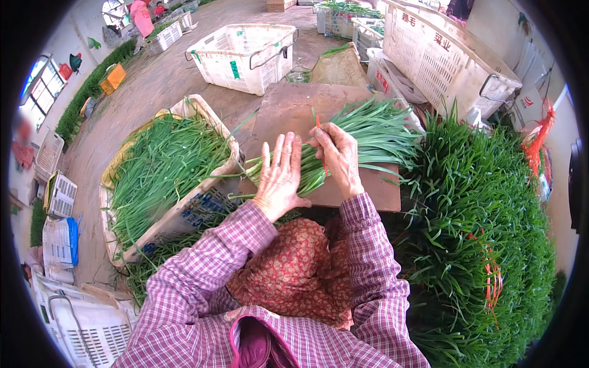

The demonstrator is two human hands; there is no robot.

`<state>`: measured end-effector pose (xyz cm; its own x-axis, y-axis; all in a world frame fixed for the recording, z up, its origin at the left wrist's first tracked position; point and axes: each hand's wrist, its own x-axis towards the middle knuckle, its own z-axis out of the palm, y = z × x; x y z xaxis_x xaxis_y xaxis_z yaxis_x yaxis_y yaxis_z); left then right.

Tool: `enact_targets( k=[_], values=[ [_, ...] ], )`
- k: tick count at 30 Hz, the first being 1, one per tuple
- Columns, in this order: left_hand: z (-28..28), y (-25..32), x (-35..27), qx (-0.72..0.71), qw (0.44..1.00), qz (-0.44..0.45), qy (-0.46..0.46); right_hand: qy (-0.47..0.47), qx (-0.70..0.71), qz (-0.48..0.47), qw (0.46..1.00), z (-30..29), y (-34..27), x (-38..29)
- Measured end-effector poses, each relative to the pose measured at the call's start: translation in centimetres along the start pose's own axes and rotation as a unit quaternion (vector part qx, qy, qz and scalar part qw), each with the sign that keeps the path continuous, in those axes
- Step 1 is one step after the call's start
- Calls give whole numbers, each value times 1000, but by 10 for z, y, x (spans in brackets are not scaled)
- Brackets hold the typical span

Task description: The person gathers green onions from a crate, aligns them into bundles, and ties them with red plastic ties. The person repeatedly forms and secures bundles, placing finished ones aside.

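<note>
A bundle of long green leaves, like garlic chives [382, 133], lies across a brown board [377, 188] in front of me. My left hand [281, 175] rests flat on its pale stem end, fingers stretched out. Just to the right, my right hand [339, 158] pinches a thin red tie [318, 122] between thumb and forefinger. One end of the tie sticks up above the fingers, and another part shows below them against the stems. Whether it goes fully around the bundle is hidden.
Left of the board, a white crate [221, 123] holds loose green leaves [165, 161]. Dense upright greens [487, 216] crowd my right side, with red ties [493, 280] on them. Beyond stand a white crate [214, 66] and a larger one [441, 60]. People [140, 18] are farther off.
</note>
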<state>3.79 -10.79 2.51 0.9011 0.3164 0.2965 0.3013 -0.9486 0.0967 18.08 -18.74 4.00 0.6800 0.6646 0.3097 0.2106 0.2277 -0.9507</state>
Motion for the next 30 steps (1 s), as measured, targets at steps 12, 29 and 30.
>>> enact_targets(
  k=[12,29,30],
  values=[
    [-40,-62,79,-33,951,154,-266,-33,85,78,993,-13,5,45],
    [39,-13,70,53,994,74,-61,11,67,108,992,-29,40,61],
    [38,-15,72,59,992,87,-70,-7,39,101,994,-26,47,64]
  ],
)
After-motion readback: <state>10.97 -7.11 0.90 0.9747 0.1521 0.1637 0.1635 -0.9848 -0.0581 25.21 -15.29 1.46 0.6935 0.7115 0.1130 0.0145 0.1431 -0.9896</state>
